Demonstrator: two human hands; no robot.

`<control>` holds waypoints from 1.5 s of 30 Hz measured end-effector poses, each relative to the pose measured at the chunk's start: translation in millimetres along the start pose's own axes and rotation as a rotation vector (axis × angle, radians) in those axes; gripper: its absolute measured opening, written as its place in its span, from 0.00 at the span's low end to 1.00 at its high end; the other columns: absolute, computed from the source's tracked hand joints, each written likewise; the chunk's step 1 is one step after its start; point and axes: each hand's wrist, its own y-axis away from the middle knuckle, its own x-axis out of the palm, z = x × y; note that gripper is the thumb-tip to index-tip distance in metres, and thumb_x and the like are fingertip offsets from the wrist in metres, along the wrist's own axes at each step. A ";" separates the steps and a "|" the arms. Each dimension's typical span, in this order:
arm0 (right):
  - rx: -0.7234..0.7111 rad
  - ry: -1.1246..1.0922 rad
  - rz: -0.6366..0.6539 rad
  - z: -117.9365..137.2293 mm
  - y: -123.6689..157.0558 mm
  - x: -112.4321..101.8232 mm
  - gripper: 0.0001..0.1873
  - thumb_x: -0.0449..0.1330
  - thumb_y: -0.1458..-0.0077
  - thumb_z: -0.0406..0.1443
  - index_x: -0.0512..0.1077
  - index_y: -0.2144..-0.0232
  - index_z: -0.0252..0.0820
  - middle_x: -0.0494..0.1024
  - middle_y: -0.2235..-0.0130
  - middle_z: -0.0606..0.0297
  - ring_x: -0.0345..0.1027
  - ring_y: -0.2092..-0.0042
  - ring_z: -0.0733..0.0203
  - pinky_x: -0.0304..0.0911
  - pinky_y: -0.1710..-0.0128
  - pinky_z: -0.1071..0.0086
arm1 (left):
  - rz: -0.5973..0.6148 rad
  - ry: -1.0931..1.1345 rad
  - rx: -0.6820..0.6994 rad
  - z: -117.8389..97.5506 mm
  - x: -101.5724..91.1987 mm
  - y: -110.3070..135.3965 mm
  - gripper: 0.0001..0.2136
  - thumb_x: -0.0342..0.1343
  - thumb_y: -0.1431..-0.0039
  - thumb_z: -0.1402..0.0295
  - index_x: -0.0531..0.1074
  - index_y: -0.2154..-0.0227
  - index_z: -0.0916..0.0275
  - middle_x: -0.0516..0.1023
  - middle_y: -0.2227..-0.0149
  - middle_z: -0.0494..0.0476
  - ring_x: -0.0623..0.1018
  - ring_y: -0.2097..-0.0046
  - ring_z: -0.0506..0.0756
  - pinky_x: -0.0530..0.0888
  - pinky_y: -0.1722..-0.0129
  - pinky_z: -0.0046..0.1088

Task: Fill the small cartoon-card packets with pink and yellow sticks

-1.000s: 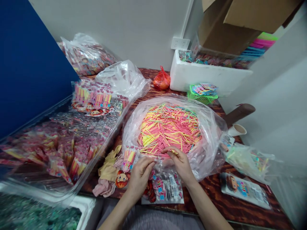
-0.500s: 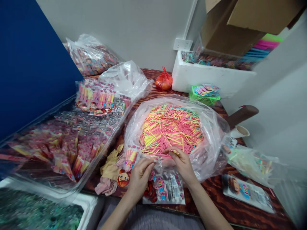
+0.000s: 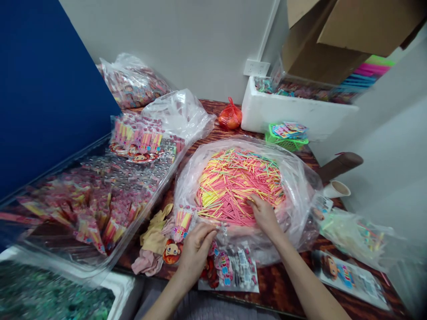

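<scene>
clear bag [image 3: 302, 189] of coloured sticks [image 3: 233, 178], right hand [image 3: 265, 215] inside, grip unclear, left hand [image 3: 196, 250] pinching packet [image 3: 221, 233]

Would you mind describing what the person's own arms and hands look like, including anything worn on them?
Both the left hand and the right hand are bare, with no gloves. The forearms are uncovered down to the picture's bottom edge, so no sleeves show. No watch, bracelet or strap is visible at either wrist; rings are too small to tell.

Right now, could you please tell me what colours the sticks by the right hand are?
The sticks are mostly pink, with yellow and some green; head view.
</scene>
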 end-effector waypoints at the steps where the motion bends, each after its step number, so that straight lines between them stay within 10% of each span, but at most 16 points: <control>1: 0.010 -0.026 -0.013 -0.8 -1.1 -0.3 0.11 0.53 0.43 0.41 0.70 0.74 0.44 0.73 0.75 0.66 0.67 0.71 0.57 0.58 0.68 0.68 | -0.007 -0.001 -0.002 -0.6 -0.4 -0.1 0.10 0.51 0.36 0.65 0.76 0.67 0.61 0.77 0.66 0.56 0.75 0.61 0.55 0.70 0.60 0.29; 8: 0.210 -0.706 -0.135 14.3 2.3 1.6 0.11 0.61 0.48 0.45 0.71 0.69 0.43 0.80 0.67 0.62 0.74 0.62 0.54 0.65 0.56 0.58 | -0.034 0.001 -0.013 -3.5 -1.8 -1.5 0.09 0.52 0.37 0.66 0.76 0.68 0.61 0.77 0.66 0.56 0.76 0.62 0.54 0.70 0.60 0.28; 18: 0.439 -1.412 0.081 92.5 13.9 16.2 0.11 0.67 0.51 0.45 0.74 0.69 0.45 0.81 0.57 0.60 0.73 0.51 0.49 0.69 0.52 0.50 | -0.032 0.043 -0.033 -7.2 2.9 -1.4 0.10 0.52 0.38 0.64 0.76 0.69 0.61 0.77 0.67 0.56 0.75 0.63 0.55 0.70 0.62 0.28; 30: 0.353 -1.002 0.396 111.0 45.5 13.5 0.13 0.64 0.48 0.44 0.75 0.62 0.44 0.78 0.51 0.59 0.71 0.50 0.52 0.66 0.51 0.59 | -0.077 0.278 -0.097 -2.4 2.6 -0.1 0.09 0.56 0.41 0.64 0.78 0.69 0.63 0.77 0.67 0.55 0.76 0.64 0.53 0.72 0.62 0.27; 34: 0.285 -0.920 0.295 114.6 48.7 13.9 0.24 0.60 0.43 0.45 0.65 0.45 0.51 0.76 0.49 0.60 0.71 0.49 0.55 0.66 0.50 0.61 | -0.112 0.307 -0.098 -6.4 0.3 -2.3 0.07 0.57 0.42 0.65 0.78 0.68 0.61 0.79 0.65 0.55 0.76 0.61 0.54 0.73 0.58 0.29; 38: 0.140 -0.754 0.141 117.0 54.8 24.3 0.13 0.55 0.38 0.44 0.72 0.57 0.47 0.76 0.51 0.59 0.69 0.49 0.56 0.63 0.48 0.63 | -0.119 0.351 -0.109 -10.2 -0.2 -4.0 0.07 0.57 0.42 0.65 0.78 0.67 0.61 0.79 0.64 0.55 0.77 0.60 0.54 0.73 0.58 0.29; 45: 0.041 -0.640 0.243 115.4 55.6 21.9 0.14 0.52 0.37 0.43 0.75 0.61 0.44 0.78 0.56 0.62 0.71 0.54 0.57 0.64 0.53 0.66 | -0.169 0.244 -0.178 -5.8 -22.9 9.7 0.09 0.57 0.42 0.63 0.77 0.66 0.62 0.79 0.64 0.55 0.77 0.60 0.55 0.73 0.58 0.28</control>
